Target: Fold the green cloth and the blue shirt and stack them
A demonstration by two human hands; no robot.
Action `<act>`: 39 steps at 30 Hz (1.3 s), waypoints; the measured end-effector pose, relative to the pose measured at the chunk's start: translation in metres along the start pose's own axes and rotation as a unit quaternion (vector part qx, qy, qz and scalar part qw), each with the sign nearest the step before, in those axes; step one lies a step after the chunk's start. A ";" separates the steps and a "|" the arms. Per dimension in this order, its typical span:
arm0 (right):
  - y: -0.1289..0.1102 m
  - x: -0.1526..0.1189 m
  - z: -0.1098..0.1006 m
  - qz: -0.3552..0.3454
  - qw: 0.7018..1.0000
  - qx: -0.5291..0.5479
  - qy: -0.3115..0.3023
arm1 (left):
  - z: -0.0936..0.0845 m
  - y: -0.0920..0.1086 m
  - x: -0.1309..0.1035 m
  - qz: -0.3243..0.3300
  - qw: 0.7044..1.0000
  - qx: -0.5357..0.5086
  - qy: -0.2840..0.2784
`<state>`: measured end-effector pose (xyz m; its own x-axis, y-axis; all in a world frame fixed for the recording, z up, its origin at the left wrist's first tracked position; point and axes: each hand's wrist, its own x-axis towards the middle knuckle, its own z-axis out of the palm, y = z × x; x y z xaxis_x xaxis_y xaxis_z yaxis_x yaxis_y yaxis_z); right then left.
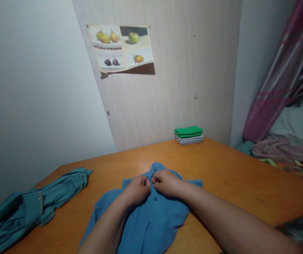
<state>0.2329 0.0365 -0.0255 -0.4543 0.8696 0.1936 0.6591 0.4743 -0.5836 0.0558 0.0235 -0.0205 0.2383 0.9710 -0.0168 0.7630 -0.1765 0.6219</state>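
A blue buttoned shirt point(151, 218) lies spread on the orange-brown table, its collar pointing away from me. Both hands are over its upper front, close together on either side of the button line. My left hand point(140, 188) is closed, fingertips pinched at the shirt fabric. Just to the right, my right hand point(166, 182) is also closed, its fingers pinching the cloth below the collar. A dark button shows below my hands.
Rumpled teal clothing point(32, 208) lies along the left side of the table point(241, 176). A folded stack of green and checked cloth point(189, 135) sits at the back edge by the wall. Beyond the right edge are a pink curtain point(270, 84) and piled fabrics.
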 end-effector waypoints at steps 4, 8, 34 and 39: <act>-0.001 0.001 -0.001 0.009 1.000 0.019 0.008 | 0.002 -0.006 -0.005 0.045 0.997 -0.053 0.027; -0.005 0.001 -0.004 0.022 0.998 0.057 -0.002 | 0.003 -0.006 -0.006 0.084 0.990 -0.108 0.029; -0.018 0.001 -0.008 0.156 0.929 0.337 -0.008 | 0.000 0.016 -0.018 0.025 0.967 -0.252 0.033; -0.017 0.001 -0.013 0.173 0.902 0.396 -0.013 | -0.001 0.015 -0.016 0.018 0.968 -0.246 0.034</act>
<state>0.2290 0.0308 -0.0048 -0.3239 0.9383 -0.1211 0.1334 -0.0815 -0.9877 0.0624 0.0052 -0.0104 0.2060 0.9771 0.0537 0.3716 -0.1289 0.9194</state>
